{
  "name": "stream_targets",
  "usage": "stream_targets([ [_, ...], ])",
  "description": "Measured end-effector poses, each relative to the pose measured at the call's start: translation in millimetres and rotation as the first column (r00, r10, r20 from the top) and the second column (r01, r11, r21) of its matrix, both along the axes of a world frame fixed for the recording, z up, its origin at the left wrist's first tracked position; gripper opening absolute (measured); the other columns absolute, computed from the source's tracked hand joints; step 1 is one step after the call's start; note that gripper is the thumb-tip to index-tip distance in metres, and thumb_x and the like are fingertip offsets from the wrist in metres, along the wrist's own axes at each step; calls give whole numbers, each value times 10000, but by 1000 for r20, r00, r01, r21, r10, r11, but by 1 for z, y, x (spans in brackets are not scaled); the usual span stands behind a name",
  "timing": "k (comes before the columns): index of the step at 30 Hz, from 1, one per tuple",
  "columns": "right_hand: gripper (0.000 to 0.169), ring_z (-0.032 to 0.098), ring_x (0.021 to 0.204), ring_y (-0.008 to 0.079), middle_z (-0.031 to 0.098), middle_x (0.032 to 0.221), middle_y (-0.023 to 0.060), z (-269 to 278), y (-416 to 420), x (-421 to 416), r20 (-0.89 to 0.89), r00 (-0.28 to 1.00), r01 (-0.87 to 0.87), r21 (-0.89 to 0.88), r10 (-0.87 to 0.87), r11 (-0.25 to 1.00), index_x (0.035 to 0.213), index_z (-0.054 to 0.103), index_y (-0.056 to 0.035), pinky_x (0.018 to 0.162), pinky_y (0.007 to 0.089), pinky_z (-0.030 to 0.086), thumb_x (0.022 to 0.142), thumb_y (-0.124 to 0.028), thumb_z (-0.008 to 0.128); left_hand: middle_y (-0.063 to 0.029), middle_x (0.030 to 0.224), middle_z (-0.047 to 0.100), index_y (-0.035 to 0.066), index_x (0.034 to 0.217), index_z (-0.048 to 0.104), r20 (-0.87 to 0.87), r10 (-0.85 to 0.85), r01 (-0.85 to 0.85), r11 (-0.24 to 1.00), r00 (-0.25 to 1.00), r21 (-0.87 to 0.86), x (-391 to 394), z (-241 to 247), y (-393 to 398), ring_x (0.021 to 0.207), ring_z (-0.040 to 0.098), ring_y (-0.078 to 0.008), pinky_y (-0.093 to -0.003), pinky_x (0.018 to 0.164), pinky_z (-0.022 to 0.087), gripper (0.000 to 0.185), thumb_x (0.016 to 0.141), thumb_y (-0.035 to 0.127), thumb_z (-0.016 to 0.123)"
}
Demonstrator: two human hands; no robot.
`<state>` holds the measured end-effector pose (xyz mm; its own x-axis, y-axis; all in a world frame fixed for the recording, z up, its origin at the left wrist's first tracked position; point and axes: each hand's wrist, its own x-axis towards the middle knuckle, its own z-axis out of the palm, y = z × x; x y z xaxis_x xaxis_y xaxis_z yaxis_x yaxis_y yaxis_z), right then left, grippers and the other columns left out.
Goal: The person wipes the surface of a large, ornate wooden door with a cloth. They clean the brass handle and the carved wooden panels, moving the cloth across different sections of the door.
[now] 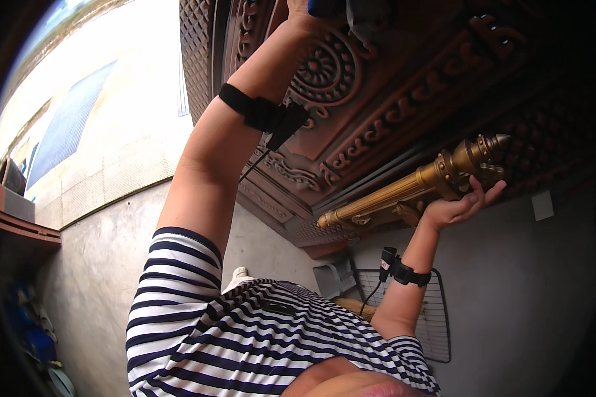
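Note:
My left hand (pixel 300 9) is mostly cut off by the top edge, raised against a dark reddish-brown carved door panel (pixel 308 144). Beside it are a blue item (pixel 325 7) and a grey cloth-like thing (pixel 365 22); its grip on them is hidden. My right hand (pixel 464 203), fingers spread, is at the upper part of a long brass-coloured door handle (pixel 387 196) with a pointed, studded end. Whether the hand touches the handle I cannot tell. Both forearms wear black straps with small devices and cables.
Behind the handle runs a diamond-patterned door border (pixel 531 114). Below stand a grey plastic chair (pixel 335 278) and a black wire rack (pixel 434 317). Concrete floor (pixel 99 258) spreads at the left, with bright daylight outside. Blue items (pixel 39 342) and a pale basin (pixel 61 382) lie lower left.

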<state>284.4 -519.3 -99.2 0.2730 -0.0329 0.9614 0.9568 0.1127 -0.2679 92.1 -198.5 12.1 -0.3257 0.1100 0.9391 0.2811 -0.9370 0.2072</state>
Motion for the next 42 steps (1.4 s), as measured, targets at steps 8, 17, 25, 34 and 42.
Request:
stream_targets([
  [8,470,350,1467,307,266,1654,234,5,0,-2,-10,999,47,4,-47,999,956,615,-10,1138,394,339,1072,-353,315,33,1338,570,348,1216,699,-629,-31,273,917,777,292,-1,-168,-57,1141,597,-152,-442,1020,481,427,827,186,627],
  [17,404,356,1462,278,254,1667,216,-1,-2,10,-40,999,-15,39,16,999,922,602,-27,1129,374,334,1061,-304,343,31,1309,568,342,1213,696,-595,110,250,836,796,488,-10,-73,-16,1095,616,-171,-395,917,548,423,829,169,657],
  [25,408,332,1469,266,229,1679,202,-3,-2,10,-56,995,-85,38,87,996,937,607,-25,1125,368,330,1063,-299,333,-116,1213,611,152,1211,667,164,101,-117,989,981,95,-57,32,71,1091,611,-306,-395,941,514,368,846,111,665],
  [34,388,356,1457,268,222,1683,199,1,-1,6,-75,996,-43,27,44,999,960,614,-40,1110,381,353,1028,-301,337,-32,1259,629,279,1168,711,-2,51,-51,998,999,36,-4,20,40,1123,624,-292,-432,935,531,364,838,151,624],
  [42,430,277,1519,344,275,1655,225,1,-3,5,-27,999,26,11,-26,1000,905,605,-9,1203,471,259,1049,-308,331,-35,1336,582,283,1229,699,-537,225,295,636,813,713,17,21,-33,1279,579,-241,-464,1081,500,388,854,184,690],
])
